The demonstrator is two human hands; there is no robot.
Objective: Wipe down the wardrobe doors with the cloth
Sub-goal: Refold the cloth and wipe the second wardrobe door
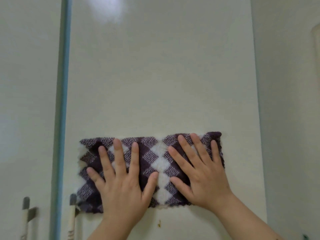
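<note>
One cloth (161, 161), checked in dark purple, pale lilac and white, lies flat against the wardrobe door (161, 75) in the lower half of the view, stretched out sideways as a long rectangle. Two bare hands press on it. The left hand (121, 184) covers the cloth's left half and the right hand (202, 174) its right half, with a column of white diamonds showing between them. The fingers (119, 153) of both hands are straight and spread apart, palms flat on the fabric and thumbs pointing inward toward each other; neither hand pinches or bunches the cloth. Two door panels can be counted: the cream one under the cloth and a second door (26, 84) to the left, with a single grey-green vertical strip (62, 84) between them. Two handles sit low on the left, the left handle (26, 210) on the second door and the right handle (72, 210) just beside the cloth's lower left corner, each with a grey top and a pale bar below. One small yellowish-brown spot (159, 223) marks the door just under the cloth. The door surface is smooth and glossy, and one soft light reflection (107, 9) shows near its top. A plain pale wall (290, 101) runs along the right.
</note>
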